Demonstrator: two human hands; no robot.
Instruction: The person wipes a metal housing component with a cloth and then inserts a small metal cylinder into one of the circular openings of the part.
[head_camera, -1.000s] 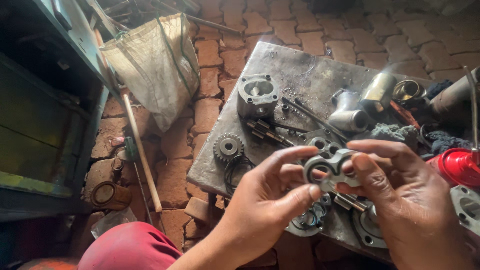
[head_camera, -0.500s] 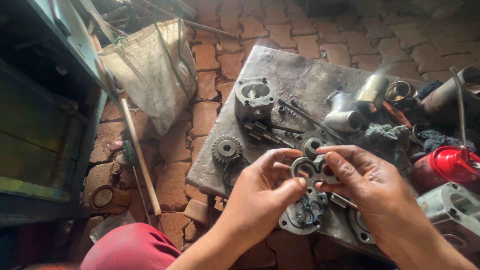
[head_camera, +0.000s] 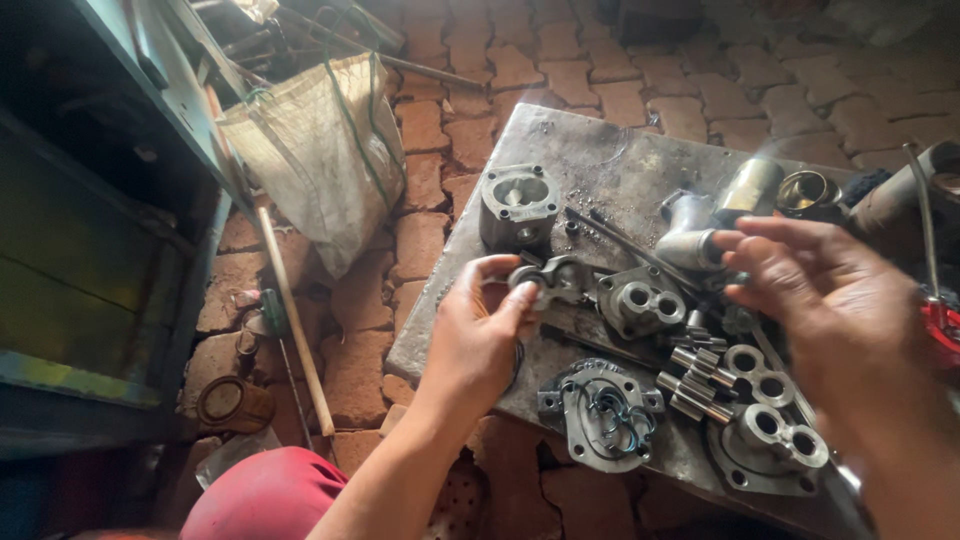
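Head view, read left to right. At 9 o'clock: dark green cabinet (head_camera: 90, 250). At 11 o'clock a pale woven sack (head_camera: 320, 160) lies on the brick floor (head_camera: 440, 120), a wooden handle (head_camera: 292, 320) running down from it toward 7 o'clock. Centre: grey metal slab as worktop (head_camera: 600, 165).

Left hand (head_camera: 475, 335), at centre, has its grip closed on a figure-eight metal pump plate (head_camera: 550, 280), thumb and fingertips pinching its left end; plate held just above the worktop, directly below the square pump housing (head_camera: 518, 205) at 12 o'clock. Half a second ago both hands held this plate together; now only the left has it.

Right of the plate: twin-bore pump body (head_camera: 640, 300), then a flanged cover with loose wire rings (head_camera: 600, 415) at 6 o'clock, a gear shaft set (head_camera: 700, 385), a second bearing block (head_camera: 780, 435) at 5 o'clock.

Right hand (head_camera: 830, 300), at 3 o'clock, has come off the plate and lifted; fingers spread, grip open and empty, above the parts. Red can (head_camera: 945, 325) at the right edge.
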